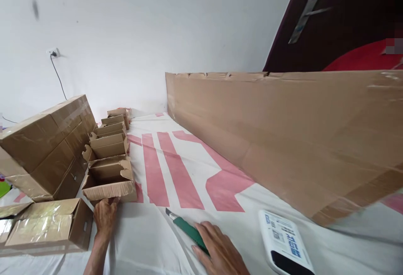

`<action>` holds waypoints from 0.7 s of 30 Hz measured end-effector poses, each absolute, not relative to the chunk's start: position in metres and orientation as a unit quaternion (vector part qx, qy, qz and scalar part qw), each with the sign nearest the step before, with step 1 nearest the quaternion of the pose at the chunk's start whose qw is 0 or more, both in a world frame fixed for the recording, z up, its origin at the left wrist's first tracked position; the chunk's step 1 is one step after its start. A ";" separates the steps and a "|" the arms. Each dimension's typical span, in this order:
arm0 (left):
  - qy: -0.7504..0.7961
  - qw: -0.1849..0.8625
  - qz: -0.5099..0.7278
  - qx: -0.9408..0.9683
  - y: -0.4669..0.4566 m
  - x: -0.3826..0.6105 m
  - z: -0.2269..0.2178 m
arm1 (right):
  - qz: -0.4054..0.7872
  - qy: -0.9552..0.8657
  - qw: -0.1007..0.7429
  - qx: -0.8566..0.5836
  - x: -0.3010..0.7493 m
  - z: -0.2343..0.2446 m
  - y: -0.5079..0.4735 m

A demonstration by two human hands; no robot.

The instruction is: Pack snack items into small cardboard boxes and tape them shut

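Observation:
My left hand (105,218) reaches forward and its fingertips touch the front edge of the nearest small open cardboard box (110,182), the first of a row of several such boxes (110,134) running back toward the wall. The fingers are curled against the box's lower edge. My right hand (217,250) lies on the white cloth with its fingers over the handle of a green utility knife (185,226); the blade end points up and left, away from the hand.
A large taped carton (47,145) sits left, with a smaller taped box (47,224) in front of it. A long cardboard panel (283,132) stands at the right. A white device with blue label (285,241) lies nearby. The cloth (176,170) has pink stripes.

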State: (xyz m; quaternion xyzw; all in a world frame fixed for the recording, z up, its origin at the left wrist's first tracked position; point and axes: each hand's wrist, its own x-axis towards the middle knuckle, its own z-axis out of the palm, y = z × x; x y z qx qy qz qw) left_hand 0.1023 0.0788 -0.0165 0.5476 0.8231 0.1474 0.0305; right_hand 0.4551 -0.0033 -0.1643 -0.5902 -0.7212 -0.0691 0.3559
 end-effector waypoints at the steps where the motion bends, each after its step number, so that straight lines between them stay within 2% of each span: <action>1: 0.823 0.025 0.152 0.547 0.083 0.101 -0.018 | -0.074 -0.725 0.359 -0.583 0.455 -0.163 -0.003; 8: 0.827 0.019 0.186 0.531 0.118 0.091 -0.017 | -0.060 -0.743 0.379 -0.548 0.454 -0.129 -0.004; 13: 0.832 0.016 0.168 0.529 0.141 0.083 -0.014 | -0.037 -0.738 0.376 -0.559 0.452 -0.110 -0.013; 21: 0.837 0.025 0.155 0.524 0.164 0.077 -0.012 | 0.013 -0.724 0.354 -0.592 0.453 -0.112 -0.017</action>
